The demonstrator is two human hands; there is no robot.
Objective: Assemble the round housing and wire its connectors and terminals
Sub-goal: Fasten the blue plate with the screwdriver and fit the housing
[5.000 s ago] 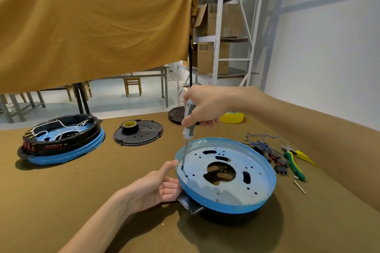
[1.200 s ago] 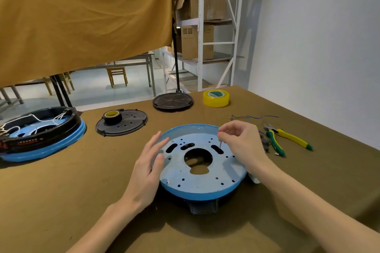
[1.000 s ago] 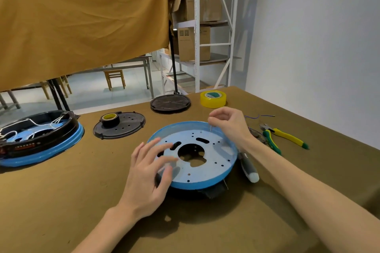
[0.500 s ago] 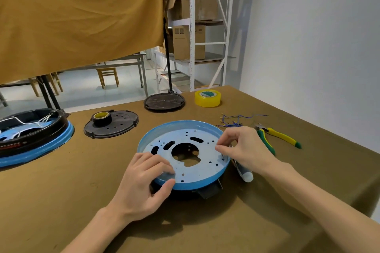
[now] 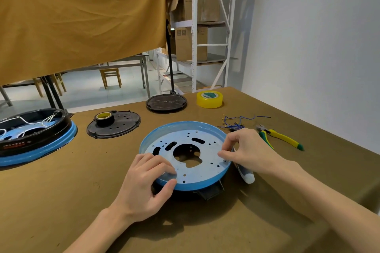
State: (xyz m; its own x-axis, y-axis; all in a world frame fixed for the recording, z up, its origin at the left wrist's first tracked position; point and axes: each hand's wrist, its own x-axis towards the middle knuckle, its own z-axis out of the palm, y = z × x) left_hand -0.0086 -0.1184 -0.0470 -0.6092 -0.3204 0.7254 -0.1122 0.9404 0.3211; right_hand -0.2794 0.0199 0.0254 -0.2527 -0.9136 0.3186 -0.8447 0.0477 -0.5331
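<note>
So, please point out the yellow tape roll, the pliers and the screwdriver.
yellow tape roll [image 5: 209, 102], head view, on its outer side wall.
pliers [image 5: 284, 138], head view, on the yellow handle.
screwdriver [image 5: 246, 176], head view, on its white handle end.

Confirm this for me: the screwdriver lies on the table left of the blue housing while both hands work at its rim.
Not quite. The head view shows the screwdriver lying right of the blue housing, beside the right hand. The rest holds: the left hand and right hand are both at its rim.

The housing [image 5: 185, 151] lies before me, mid-surface [image 5: 61, 201]; pliers [image 5: 279, 136] to its right, tape roll [image 5: 209, 99] at the far edge.
</note>
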